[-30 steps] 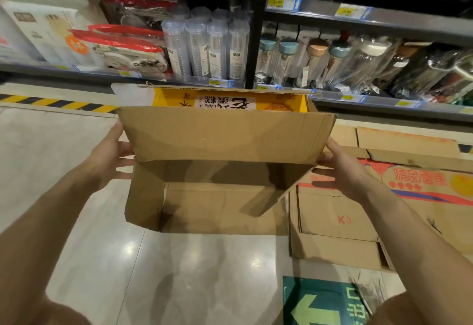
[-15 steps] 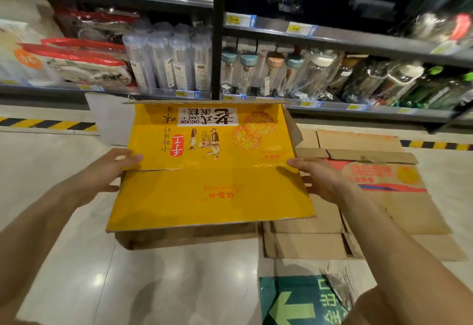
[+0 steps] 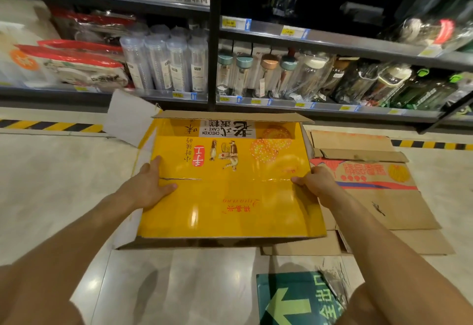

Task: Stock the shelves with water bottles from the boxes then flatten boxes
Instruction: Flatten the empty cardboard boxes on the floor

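Now pressing the left hand [image 3: 149, 184] flat on the yellow box [image 3: 230, 201], fingers straight, at its left edge. Gripping its right edge with the right hand [image 3: 317, 184], fingers curling round the cardboard. Holding the box collapsed, printed face up, brown flaps poking out along its far and near sides; impossible to tell whether resting on the floor [image 3: 64, 184] or hovering just over it. Lying just right of the box, partly overlapped by its right side: flattened boxes [image 3: 378, 196], brown, one printed red. Standing beyond the box on the shelf [image 3: 327, 107]: water bottles [image 3: 243, 73] with coloured caps, clear tumblers [image 3: 163, 66] left of them. Showing nearer than the box's right corner: a green arrow sticker [image 3: 294, 301].
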Available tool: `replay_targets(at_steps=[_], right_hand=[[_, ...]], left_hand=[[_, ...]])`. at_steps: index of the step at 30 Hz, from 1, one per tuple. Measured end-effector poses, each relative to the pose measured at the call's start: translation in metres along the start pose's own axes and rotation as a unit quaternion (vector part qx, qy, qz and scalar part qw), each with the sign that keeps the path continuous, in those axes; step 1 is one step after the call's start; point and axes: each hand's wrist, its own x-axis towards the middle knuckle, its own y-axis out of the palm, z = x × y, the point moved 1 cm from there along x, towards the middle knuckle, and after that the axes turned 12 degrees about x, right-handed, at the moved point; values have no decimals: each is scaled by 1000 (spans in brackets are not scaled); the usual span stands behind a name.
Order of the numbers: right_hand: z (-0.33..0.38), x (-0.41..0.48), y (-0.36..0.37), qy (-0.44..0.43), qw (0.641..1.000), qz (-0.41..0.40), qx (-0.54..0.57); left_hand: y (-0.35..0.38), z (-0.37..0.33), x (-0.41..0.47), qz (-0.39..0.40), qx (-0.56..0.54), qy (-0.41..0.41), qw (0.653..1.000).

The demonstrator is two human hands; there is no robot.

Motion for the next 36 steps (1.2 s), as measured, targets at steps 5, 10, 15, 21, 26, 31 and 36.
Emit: replay_targets(at_steps=[5, 10, 15, 21, 26, 31, 36], right_hand=[[-32, 15, 0, 52, 998, -31, -10], [-71, 18, 35, 76, 996, 26, -45], [-67, 20, 88, 12, 993, 50, -110], [-63, 35, 122, -11, 976, 83, -200], [-59, 40, 146, -26, 979, 94, -178], [-67, 41, 159, 6, 977, 110, -181], [-63, 29, 176, -123, 926, 6, -356]], left_hand=[[24, 7, 18, 67, 38, 27, 997], [44, -4, 20, 141, 100, -2, 985], [54, 7, 11, 163, 147, -17, 975], [52, 35, -2, 146, 147, -43, 977], [51, 39, -8, 139, 184, -58, 971], [44, 28, -21, 89, 276, -64, 955], [34, 12, -24, -13, 402, -45, 915]])
